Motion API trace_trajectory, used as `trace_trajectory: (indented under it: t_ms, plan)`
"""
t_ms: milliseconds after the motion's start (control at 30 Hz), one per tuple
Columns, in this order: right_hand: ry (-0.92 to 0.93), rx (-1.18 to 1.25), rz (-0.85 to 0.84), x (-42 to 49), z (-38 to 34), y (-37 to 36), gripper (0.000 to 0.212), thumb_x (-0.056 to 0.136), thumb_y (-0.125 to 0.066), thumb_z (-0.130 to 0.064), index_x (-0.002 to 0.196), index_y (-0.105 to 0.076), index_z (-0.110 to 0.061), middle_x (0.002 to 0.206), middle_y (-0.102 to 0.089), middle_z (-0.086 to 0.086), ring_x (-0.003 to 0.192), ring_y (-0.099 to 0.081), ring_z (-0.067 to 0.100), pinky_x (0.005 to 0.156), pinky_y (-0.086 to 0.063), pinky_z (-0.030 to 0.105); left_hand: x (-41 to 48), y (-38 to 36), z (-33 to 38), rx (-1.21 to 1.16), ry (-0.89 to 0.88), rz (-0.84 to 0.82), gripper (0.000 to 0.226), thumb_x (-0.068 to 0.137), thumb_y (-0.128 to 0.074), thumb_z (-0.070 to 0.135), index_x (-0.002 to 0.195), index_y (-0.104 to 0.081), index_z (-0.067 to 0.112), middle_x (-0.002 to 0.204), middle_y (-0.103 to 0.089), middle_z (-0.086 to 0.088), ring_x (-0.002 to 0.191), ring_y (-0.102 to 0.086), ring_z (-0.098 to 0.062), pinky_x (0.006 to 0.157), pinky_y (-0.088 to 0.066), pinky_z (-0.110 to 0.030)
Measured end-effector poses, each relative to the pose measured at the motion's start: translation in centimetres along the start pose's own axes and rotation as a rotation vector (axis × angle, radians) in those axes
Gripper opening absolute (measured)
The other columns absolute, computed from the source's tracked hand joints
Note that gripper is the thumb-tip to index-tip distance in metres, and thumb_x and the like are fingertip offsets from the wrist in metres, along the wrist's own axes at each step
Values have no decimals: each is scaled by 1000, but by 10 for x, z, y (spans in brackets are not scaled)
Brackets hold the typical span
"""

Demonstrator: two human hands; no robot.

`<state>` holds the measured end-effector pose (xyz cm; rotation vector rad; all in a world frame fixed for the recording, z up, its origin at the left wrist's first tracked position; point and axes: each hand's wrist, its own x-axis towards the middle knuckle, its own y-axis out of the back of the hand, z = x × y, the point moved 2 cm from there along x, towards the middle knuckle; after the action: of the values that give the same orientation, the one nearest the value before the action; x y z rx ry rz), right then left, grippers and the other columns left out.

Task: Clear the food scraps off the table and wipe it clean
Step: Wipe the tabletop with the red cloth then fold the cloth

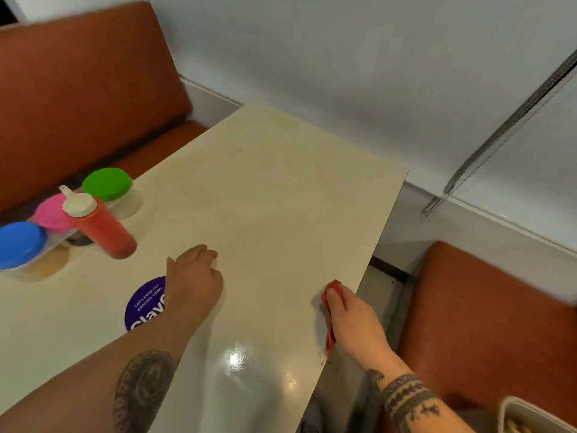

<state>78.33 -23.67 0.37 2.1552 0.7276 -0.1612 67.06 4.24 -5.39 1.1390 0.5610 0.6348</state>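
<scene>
Right hand is gripping a red cloth, fingers curled over it, and it's pressed down right at the right-hand edge of the table. A bit of the cloth pokes out past the fingertips and a bit trails back under the wrist, so most of it is hidden under the palm. Left hand isn't holding anything. It rests on the tabletop nearer the middle, fingers loosely bent with the tips touching the surface. Both forearms have dark tattoos.

Just under the left wrist there's a round purple sticker stuck to the table, partly covered by the arm; the small print reads something like "Let's keep our pantries clean". The cream tabletop is shiny, with a bright glare patch between the two arms.

Further left, near the table's far-left edge, a red squeeze bottle with a white nozzle cap stands up, looking tilted from this angle. Right behind it sit three clear tubs in a row: green lid, pink lid, blue lid. The bottle overlaps the pink one, so I can't tell if they're touching.

Orange bench behind the tubs, a second orange seat off the right side of the table, and a white wall along the far end. The corner of a white container peeks in at bottom right; its contents are too blurry to make out.
</scene>
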Motion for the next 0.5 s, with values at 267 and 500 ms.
trace_trajectory:
  t_ms: [267, 500]
  plan:
    - [166, 593, -60, 24, -122, -20, 39, 111, -36, -32, 122, -65, -8, 90, -68, 15, 74, -64, 12, 65, -48, 13, -35, 39, 72, -1087, 314, -231, 29, 105, -48, 37, 127, -65, 28, 134, -65, 5, 121, -61, -11, 107, -44, -34]
    - [214, 503, -601, 56, -149, -61, 43, 108, -32, -52, 134, -62, -37, 130, -66, -12, 113, -61, -4, 94, -45, 13, -21, 59, 80, -1837, 706, -123, 44, 100, -54, 46, 112, -71, 8, 102, -77, -12, 98, -70, -24, 98, -48, -40]
